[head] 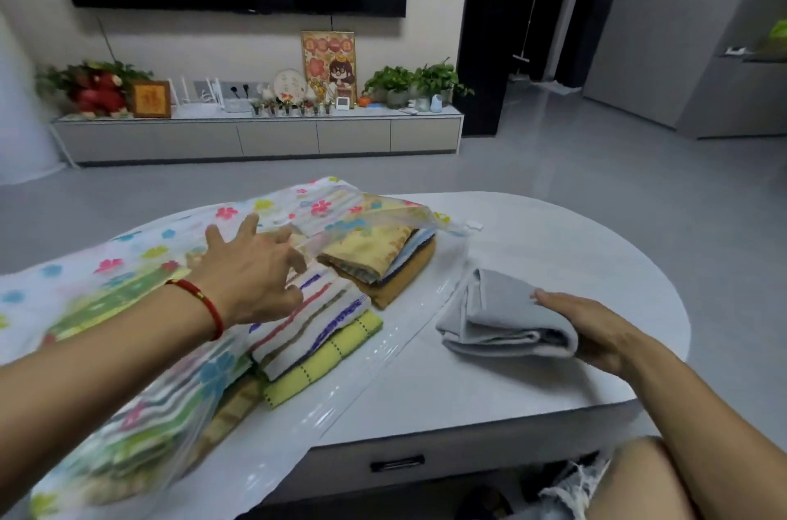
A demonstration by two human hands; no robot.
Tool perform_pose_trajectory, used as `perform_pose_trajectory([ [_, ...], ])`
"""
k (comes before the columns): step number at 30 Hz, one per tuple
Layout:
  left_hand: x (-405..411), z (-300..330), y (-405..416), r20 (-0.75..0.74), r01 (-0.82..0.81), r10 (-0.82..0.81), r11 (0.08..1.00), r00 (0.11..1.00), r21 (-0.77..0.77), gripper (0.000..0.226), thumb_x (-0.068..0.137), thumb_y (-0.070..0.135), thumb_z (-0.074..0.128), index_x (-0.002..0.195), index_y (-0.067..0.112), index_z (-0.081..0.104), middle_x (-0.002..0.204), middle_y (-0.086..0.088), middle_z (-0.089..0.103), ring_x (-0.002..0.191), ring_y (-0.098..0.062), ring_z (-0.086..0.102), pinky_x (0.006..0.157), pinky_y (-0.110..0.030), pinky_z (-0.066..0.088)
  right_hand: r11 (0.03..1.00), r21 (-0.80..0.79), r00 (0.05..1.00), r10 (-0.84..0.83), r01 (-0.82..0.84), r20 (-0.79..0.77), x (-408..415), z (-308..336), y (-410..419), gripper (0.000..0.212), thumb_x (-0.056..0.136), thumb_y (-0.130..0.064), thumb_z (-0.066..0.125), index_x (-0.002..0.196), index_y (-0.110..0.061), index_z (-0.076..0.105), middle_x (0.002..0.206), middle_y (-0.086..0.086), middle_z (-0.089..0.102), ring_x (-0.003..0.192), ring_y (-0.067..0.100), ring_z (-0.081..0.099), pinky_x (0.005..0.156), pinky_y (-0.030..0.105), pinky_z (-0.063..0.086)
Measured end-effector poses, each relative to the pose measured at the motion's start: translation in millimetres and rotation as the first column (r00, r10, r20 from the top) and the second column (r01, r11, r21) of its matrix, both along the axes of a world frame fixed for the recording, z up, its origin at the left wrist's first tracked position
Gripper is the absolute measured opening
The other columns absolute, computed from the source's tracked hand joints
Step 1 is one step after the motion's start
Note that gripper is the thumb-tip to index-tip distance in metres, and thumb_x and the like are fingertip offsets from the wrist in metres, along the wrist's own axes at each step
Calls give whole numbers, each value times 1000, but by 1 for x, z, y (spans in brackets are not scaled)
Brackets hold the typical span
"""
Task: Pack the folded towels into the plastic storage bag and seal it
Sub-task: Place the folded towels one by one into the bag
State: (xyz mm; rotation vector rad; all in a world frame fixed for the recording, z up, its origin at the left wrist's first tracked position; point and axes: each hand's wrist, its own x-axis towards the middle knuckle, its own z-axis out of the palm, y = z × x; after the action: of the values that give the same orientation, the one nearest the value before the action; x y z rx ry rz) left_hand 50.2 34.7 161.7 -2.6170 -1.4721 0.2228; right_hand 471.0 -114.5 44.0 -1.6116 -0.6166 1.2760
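A flower-printed plastic storage bag [127, 264] lies across the left of the white table [553, 247], its mouth open toward the right. Two piles of folded towels sit in the opening: a striped and yellow-green pile [323, 332] near me and a yellow, blue and brown pile [383, 259] behind it. My left hand [251, 268], fingers spread, hovers over the bag's lifted upper flap above the striped pile. My right hand [596, 332] grips a folded grey towel [498, 315] resting on the table just right of the bag's clear lower flap [383, 366].
The bag's small white slider clip [472, 226] lies at its far corner. The table's front edge has a drawer with a dark handle [397, 464]. My knee [651, 472] is below at the right. A TV cabinet [255, 136] stands across the grey floor.
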Motion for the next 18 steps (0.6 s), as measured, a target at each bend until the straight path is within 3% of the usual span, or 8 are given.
perform_pose_trajectory([
  [3, -15, -1, -5, -12, -51, 50, 993, 999, -107, 58, 79, 51, 57, 135, 40, 50, 142, 2, 51, 134, -28, 32, 106, -64, 28, 998, 57, 1000, 0, -1, 29, -24, 14, -2, 19, 86, -22, 80, 104, -18, 79, 112, 21, 74, 86, 26, 75, 75, 40, 63],
  [4, -19, 0, -6, 10, -49, 51, 992, 999, -118, 61, 79, 47, 58, 138, 39, 47, 142, 1, 51, 135, -27, 32, 107, -65, 28, 996, 78, 999, 44, -43, -3, -35, 20, -2, 14, 88, -15, 77, 102, -20, 78, 109, 20, 74, 84, 25, 74, 70, 36, 62],
  [6, -24, 8, -4, 51, -40, 46, 992, 998, -118, 67, 80, 41, 60, 144, 36, 40, 149, 2, 44, 140, -30, 26, 109, -68, 23, 979, 115, 982, 177, -169, -70, -63, 31, 1, 20, 90, -10, 73, 108, -20, 75, 108, 16, 73, 87, 26, 73, 70, 35, 61],
  [9, -27, 29, 1, 63, -31, 37, 994, 997, -104, 74, 83, 35, 58, 150, 34, 29, 162, 12, 19, 146, -36, 16, 107, -75, 18, 923, 163, 921, 368, -347, -124, -116, 42, 11, 29, 90, -8, 71, 117, -18, 73, 111, 12, 75, 94, 25, 72, 72, 35, 60],
  [12, -28, 50, 5, 63, -33, 38, 997, 997, -76, 74, 84, 33, 57, 151, 33, 26, 163, 13, 17, 144, -37, 22, 104, -75, 24, 833, 253, 829, 537, -492, -158, -177, 50, 37, 33, 80, -11, 75, 113, -19, 75, 108, 5, 77, 93, 21, 73, 69, 32, 60],
  [14, -28, 59, 6, 78, -29, 34, 997, 996, -64, 72, 85, 33, 56, 151, 32, 27, 162, 11, 20, 142, -37, 26, 104, -74, 26, 808, 365, 812, 551, -462, -191, -218, 54, 64, 34, 76, -10, 75, 109, -20, 76, 107, 3, 76, 92, 21, 74, 69, 32, 60],
  [16, -29, 65, 6, 98, -21, 26, 999, 995, -49, 68, 86, 36, 55, 150, 30, 30, 162, 9, 21, 142, -37, 27, 104, -73, 28, 838, 455, 842, 458, -302, -285, -256, 52, 94, 34, 79, -4, 72, 109, -20, 77, 112, 9, 75, 95, 26, 73, 74, 36, 61],
  [18, -30, 68, 6, 117, -28, 32, 999, 993, -40, 68, 87, 38, 54, 150, 29, 31, 162, 9, 20, 143, -37, 26, 104, -73, 27, 878, 444, 879, 347, -182, -326, -287, 37, 119, 34, 88, -3, 70, 116, -20, 76, 123, 16, 72, 103, 30, 72, 79, 39, 62],
])
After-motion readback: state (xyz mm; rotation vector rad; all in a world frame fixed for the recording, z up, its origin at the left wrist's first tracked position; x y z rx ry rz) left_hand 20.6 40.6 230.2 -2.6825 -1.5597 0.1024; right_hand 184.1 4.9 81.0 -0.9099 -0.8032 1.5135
